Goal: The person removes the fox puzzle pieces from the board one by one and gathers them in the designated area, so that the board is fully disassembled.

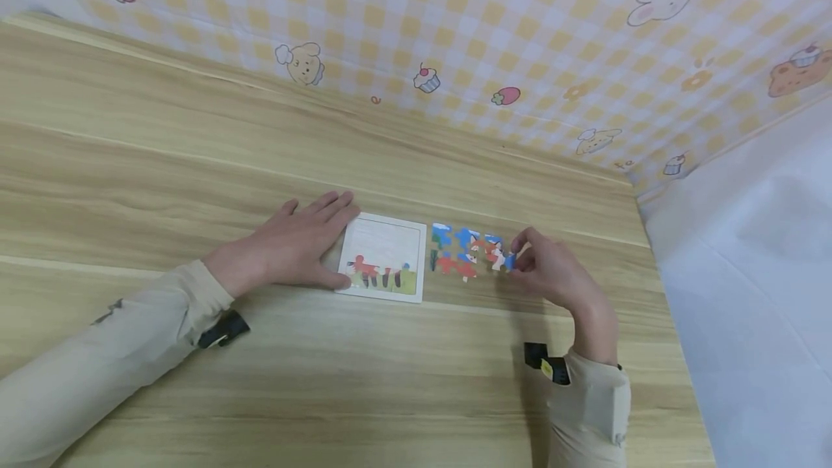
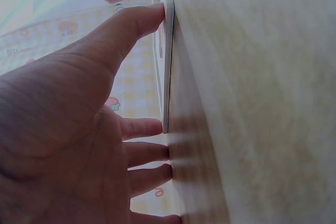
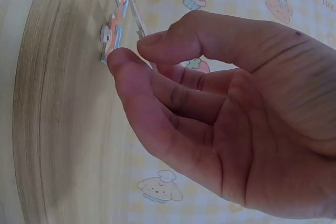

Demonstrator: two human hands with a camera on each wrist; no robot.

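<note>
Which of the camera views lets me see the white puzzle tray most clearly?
The head view: it shows the white puzzle tray from above, with the pieces inside; the left hand covers only part of one side. The left wrist view shows it nearly edge-on. In the right wrist view, I cannot make it out.

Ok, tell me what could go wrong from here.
The right hand pinches a thin puzzle piece, which might slip and drop.
That hand is also close beside the loose pieces and could nudge them about.
The left hand touches the frame at its left side; a push there might shift it and jostle the fitted pieces inside.
</note>
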